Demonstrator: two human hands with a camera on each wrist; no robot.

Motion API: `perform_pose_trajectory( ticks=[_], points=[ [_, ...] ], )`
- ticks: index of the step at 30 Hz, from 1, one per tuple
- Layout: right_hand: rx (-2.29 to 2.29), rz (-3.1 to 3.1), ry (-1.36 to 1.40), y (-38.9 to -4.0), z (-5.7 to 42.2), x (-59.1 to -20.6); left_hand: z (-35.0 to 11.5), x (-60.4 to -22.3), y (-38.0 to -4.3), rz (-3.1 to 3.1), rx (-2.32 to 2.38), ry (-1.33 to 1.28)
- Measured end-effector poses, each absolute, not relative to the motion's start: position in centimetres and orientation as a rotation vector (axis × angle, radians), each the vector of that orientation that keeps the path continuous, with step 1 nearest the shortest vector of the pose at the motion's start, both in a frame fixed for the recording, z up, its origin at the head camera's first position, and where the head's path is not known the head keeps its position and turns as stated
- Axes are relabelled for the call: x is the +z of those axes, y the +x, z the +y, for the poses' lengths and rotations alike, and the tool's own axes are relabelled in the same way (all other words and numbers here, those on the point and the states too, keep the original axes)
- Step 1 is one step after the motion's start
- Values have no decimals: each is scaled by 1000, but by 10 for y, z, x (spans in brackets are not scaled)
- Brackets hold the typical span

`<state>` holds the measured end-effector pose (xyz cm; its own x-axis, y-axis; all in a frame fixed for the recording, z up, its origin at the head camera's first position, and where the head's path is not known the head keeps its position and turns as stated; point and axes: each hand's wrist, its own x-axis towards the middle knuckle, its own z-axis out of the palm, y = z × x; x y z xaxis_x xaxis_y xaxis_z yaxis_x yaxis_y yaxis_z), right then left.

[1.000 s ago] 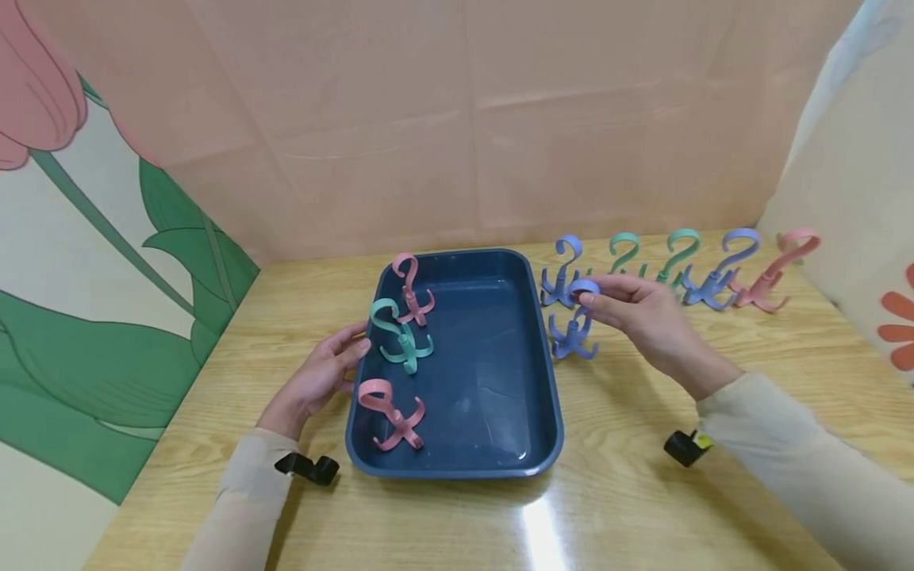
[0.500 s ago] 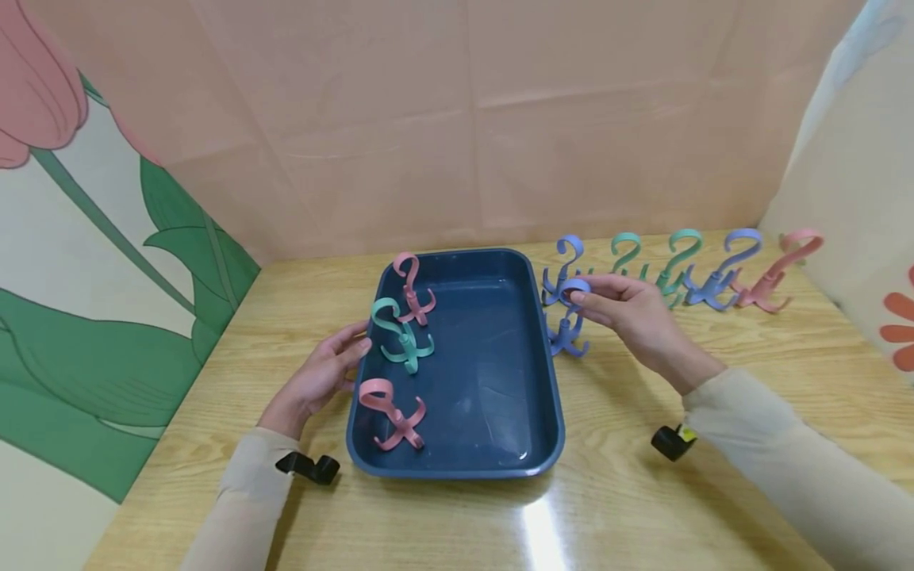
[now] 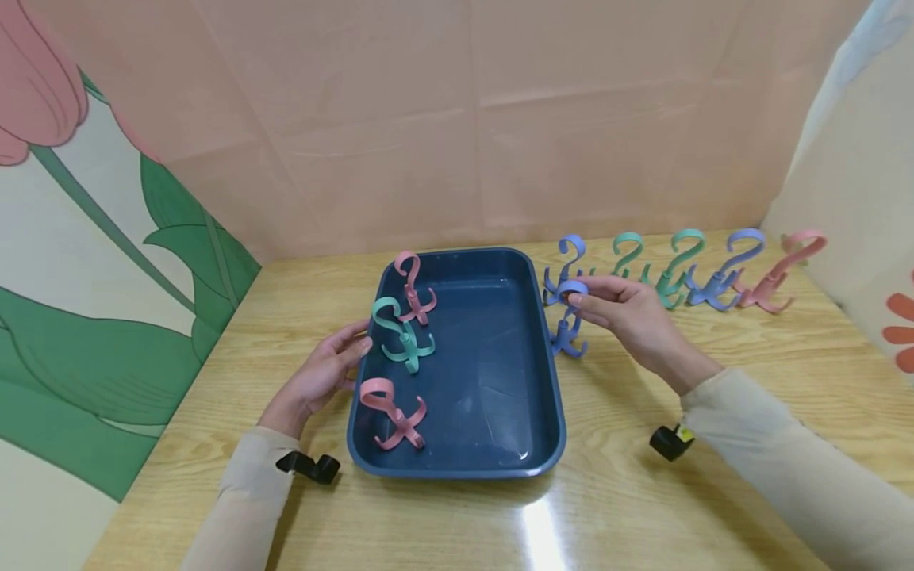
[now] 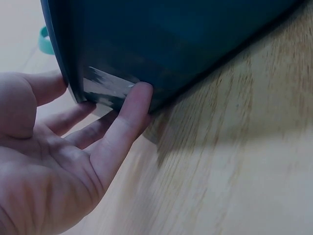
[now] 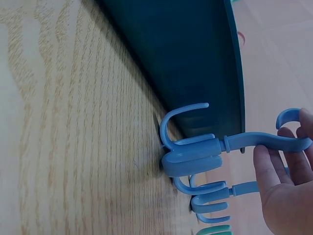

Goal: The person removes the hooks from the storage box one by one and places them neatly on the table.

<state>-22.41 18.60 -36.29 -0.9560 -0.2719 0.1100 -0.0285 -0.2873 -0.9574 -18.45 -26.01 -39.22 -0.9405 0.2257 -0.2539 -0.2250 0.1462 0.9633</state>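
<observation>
My right hand (image 3: 631, 313) pinches the curled top of a blue four-pronged hanging hook (image 3: 567, 337) right beside the tray's right wall. In the right wrist view, the blue hook's (image 5: 193, 154) prongs are low, close to the tabletop, and fingers and thumb hold its curved neck. My left hand (image 3: 324, 377) holds the left rim of the dark blue tray (image 3: 457, 473); its thumb is at the rim and its fingers lie against the outer wall, as the left wrist view shows. Inside the tray along its left side stand a pink hook (image 3: 412, 293), a green hook (image 3: 407, 345) and another pink hook (image 3: 400, 420).
Behind my right hand a row of hooks stands on the wood table (image 3: 643, 492): a blue hook (image 3: 564, 274), two green ones, another blue hook (image 3: 717, 281) and a pink hook (image 3: 771, 281) at the far right. A pinkish sheet (image 3: 457, 127) hangs behind.
My right hand has shifted a little left with the blue hook, bringing it against the tray's right side in the head view. The left hand and tray have stayed in place.
</observation>
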Motion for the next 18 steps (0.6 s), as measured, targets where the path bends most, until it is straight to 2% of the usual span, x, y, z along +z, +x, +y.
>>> perform_pose_trajectory(
  ticks=[18],
  points=[
    [-2235,1874,-422,-220,193,-364,-259,-391,-183,2088,1865,23]
  ],
)
